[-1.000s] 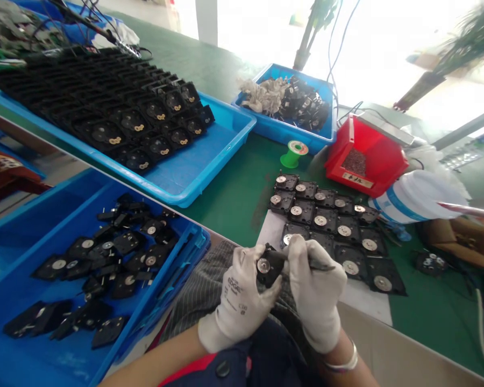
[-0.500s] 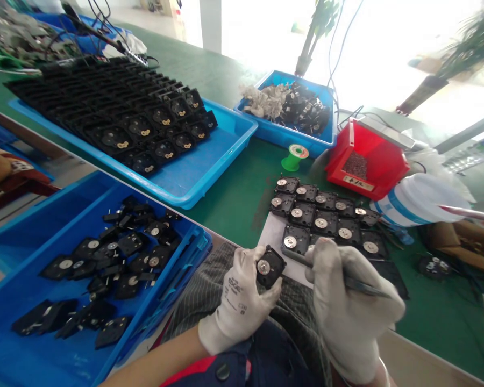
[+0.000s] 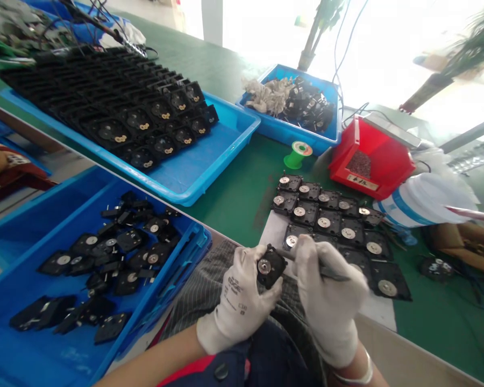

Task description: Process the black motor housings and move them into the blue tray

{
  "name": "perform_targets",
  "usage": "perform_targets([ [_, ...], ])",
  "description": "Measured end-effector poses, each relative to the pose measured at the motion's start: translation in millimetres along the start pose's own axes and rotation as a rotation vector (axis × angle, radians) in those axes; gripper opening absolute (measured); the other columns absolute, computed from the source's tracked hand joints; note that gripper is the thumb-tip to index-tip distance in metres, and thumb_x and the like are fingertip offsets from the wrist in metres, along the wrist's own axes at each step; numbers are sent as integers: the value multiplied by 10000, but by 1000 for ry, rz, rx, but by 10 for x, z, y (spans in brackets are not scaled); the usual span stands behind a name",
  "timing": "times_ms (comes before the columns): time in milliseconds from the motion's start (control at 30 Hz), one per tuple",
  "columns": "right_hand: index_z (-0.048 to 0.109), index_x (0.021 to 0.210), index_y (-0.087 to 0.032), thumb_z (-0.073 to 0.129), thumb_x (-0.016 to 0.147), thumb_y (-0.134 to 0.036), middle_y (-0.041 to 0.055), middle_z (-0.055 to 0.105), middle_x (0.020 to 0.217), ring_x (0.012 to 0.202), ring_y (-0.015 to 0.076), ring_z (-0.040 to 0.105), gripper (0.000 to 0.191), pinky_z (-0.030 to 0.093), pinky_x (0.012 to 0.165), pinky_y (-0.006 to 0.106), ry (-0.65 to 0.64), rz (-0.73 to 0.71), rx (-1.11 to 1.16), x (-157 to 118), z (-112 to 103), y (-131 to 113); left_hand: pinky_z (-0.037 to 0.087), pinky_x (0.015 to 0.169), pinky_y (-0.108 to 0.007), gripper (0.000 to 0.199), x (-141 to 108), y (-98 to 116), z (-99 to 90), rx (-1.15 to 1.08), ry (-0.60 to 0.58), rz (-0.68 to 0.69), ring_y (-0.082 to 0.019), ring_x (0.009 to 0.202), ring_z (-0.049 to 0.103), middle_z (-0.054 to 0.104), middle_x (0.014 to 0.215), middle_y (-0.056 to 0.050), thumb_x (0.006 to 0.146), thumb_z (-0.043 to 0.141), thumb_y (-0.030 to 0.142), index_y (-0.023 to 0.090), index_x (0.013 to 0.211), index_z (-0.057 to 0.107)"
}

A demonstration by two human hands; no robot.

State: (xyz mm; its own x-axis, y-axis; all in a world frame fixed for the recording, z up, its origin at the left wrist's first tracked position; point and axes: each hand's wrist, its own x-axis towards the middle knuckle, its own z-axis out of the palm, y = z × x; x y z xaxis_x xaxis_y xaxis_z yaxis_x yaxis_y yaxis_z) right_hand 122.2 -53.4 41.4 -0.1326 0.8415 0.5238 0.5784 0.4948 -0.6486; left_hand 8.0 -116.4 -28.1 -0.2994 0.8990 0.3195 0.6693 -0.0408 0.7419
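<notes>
In its white glove, my left hand grips a square black plastic housing by its edges, with a silver metal disc facing up. My gloved right hand is closed around dark tweezers. Their tip reaches the upper right edge of that housing; whether it touches cannot be made out. Beyond my right hand, rows of similar black housings with silver discs lie on white paper and the green table. Part of these rows is hidden behind the hand.
On my left, a blue bin holds loose black parts. A blue tray carries stacked black housings. Farther back are a blue crate, a green spool, a red bin with small parts and a white bucket.
My right hand has moved left with the tweezers, bringing their tip to the housing in my left hand. Housings at the right end of the rows are uncovered. My left hand stays put.
</notes>
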Motion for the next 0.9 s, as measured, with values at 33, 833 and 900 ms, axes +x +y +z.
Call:
perform_targets([
  [33,496,646,-227,671,1002,-246,-51,554,554,459,92,470,397,383,512,241,73,20,2,-6,-46,-26,623,905,-446,570,-1,4,-6,-1,-2,-4,-284,1042,674,599,1165,-101,839,787,239,187,1329,499],
  [833,599,654,-211,693,992,-376,-39,560,539,457,113,505,388,412,487,255,211,239,111,86,-110,-209,590,974,-462,537,21,-10,-14,-17,-7,-16,-289,1086,644,616,1166,-111,846,782,246,167,1314,532],
  [900,660,670,-213,729,958,-359,-25,608,577,450,121,522,330,408,466,272,383,281,138,110,-327,-370,595,964,-450,522,28,-13,-55,-36,-12,-7,-281,1071,651,618,1152,-109,851,765,245,160,1315,543],
])
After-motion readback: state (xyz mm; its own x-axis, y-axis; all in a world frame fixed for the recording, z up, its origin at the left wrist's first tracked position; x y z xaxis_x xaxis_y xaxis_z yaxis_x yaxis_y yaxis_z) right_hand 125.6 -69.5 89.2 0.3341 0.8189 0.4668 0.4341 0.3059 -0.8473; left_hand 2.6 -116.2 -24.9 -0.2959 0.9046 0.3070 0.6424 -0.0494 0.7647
